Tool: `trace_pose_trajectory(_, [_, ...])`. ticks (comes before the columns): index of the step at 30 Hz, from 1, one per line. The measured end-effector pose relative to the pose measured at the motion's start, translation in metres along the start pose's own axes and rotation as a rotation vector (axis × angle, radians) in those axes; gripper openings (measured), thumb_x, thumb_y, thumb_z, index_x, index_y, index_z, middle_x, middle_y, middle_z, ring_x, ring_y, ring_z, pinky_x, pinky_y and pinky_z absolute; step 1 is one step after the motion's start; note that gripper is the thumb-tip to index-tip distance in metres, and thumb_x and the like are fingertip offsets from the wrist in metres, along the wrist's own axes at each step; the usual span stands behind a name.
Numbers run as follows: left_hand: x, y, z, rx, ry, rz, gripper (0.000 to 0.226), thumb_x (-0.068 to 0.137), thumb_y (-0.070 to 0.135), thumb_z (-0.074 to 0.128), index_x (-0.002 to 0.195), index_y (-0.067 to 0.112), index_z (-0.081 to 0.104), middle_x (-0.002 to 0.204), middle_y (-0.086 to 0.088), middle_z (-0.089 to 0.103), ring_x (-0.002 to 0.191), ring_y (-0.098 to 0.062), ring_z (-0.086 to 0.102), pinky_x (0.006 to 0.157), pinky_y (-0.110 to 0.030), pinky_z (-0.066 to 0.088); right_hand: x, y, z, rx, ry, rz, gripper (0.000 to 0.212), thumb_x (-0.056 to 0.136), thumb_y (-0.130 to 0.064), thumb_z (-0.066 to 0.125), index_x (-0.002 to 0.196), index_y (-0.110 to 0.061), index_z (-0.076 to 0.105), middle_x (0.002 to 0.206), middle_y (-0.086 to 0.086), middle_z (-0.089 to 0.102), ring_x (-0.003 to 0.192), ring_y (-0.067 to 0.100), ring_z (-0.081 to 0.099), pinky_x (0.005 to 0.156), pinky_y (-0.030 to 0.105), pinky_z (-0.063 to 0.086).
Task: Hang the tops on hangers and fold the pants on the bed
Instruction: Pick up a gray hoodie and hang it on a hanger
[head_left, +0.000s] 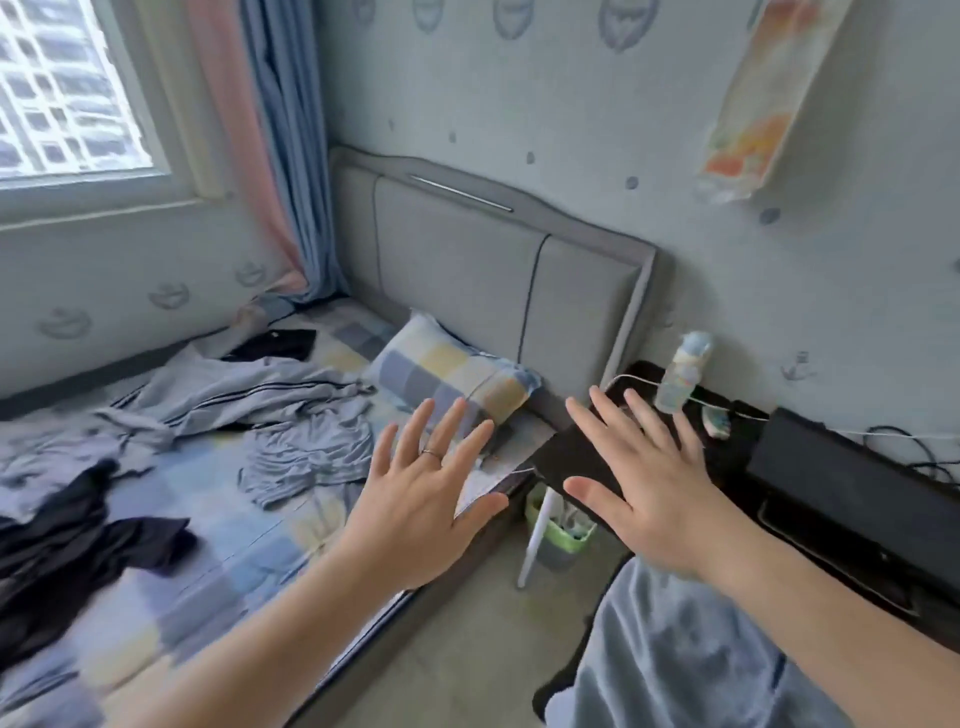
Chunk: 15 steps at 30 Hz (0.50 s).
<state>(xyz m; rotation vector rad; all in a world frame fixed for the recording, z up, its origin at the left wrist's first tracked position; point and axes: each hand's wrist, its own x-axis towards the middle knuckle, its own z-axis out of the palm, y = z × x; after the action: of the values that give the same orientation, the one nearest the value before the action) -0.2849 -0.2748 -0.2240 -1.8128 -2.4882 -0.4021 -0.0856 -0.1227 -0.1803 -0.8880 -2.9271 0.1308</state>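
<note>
- A window (67, 88) fills the upper left corner, and a pink and blue curtain (280, 156) hangs just beside it.
- A pile of dark clothes (67, 540) lies on the bed (208, 545), on its checked sheet, at the left edge of view.
- A grey garment with dark stripes (234, 389) lies crumpled farther back on the bed, and a small black garment (275, 343) lies beyond it, near the wall.
- Another crumpled grey garment (306, 452) lies near the middle of the bed, between the striped one and the left hand.
- A checked pillow (447, 374) lies at the foot of the grey padded headboard (493, 260).
- The left hand (421, 499) hovers over the bed's near edge, back up, all 5 digits straight and spread, holding nothing; 1 finger wears a ring (431, 453).
- The right hand (654, 493) hovers just beside it, equally spread and empty, in front of the dark bedside table (737, 452).
- A green bin (558, 535) stands on the floor below the 2 hands.
- A pale bottle (683, 371) stands on the bedside table, with a black box (841, 467) to its right.
- A blue-grey cloth (675, 649) lies under the right forearm at the lower right.
</note>
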Motion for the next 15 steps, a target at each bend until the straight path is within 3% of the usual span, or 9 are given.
trace_pose_trajectory(2, [-0.029,-0.037,0.014,0.001,-0.044,-0.137,0.091,0.075,0.084,-0.018,0.156,0.044,-0.008,0.164,0.012,-0.019,0.149,-0.018,-0.028,0.123,-0.048,-0.009,0.024,-0.030,0.031,0.053,-0.070,-0.071,0.089,0.068,-0.089,-0.018,0.149,-0.051,-0.019,0.162,-0.022,-0.019,0.149,0.009,-0.024,0.121,0.050,-0.014])
trace_pose_trajectory(4, [-0.054,-0.067,0.028,-0.034,-0.047,-0.268,0.097,0.070,0.085,-0.022,0.156,0.044,-0.004,0.165,0.012,-0.016,0.150,-0.016,-0.026,0.123,-0.046,-0.008,0.046,-0.055,0.060,0.121,-0.135,-0.115,0.091,0.067,-0.090,-0.018,0.150,-0.052,-0.018,0.162,-0.022,-0.019,0.149,0.008,-0.025,0.120,0.049,-0.015])
trace_pose_trajectory(8, [-0.092,-0.118,0.054,-0.096,-0.116,-0.496,0.097,0.069,0.088,-0.018,0.155,0.047,-0.004,0.165,0.014,-0.017,0.150,-0.016,-0.024,0.122,-0.046,-0.007,0.091,-0.098,0.114,0.222,-0.259,-0.147,0.081,0.073,-0.089,-0.007,0.147,-0.057,-0.018,0.163,-0.021,-0.019,0.149,0.007,-0.025,0.120,0.048,-0.014])
trace_pose_trajectory(11, [-0.103,-0.153,0.069,-0.116,-0.189,-0.627,0.093,0.071,0.087,-0.013,0.155,0.047,-0.006,0.165,0.013,-0.017,0.150,-0.016,-0.024,0.123,-0.046,-0.006,0.125,-0.126,0.148,0.288,-0.358,-0.159,0.076,0.067,-0.092,-0.008,0.137,-0.066,-0.021,0.162,-0.023,-0.018,0.149,0.007,-0.023,0.120,0.048,-0.013])
trace_pose_trajectory(15, [-0.091,-0.205,0.083,-0.127,-0.257,-0.746,0.082,0.083,0.079,0.005,0.157,0.043,-0.001,0.166,0.012,-0.013,0.152,-0.018,-0.020,0.123,-0.046,-0.004,0.175,-0.156,0.187,0.310,-0.464,-0.196,0.089,0.064,-0.095,-0.011,0.145,-0.060,-0.015,0.162,-0.024,-0.017,0.150,0.008,-0.021,0.120,0.049,-0.013])
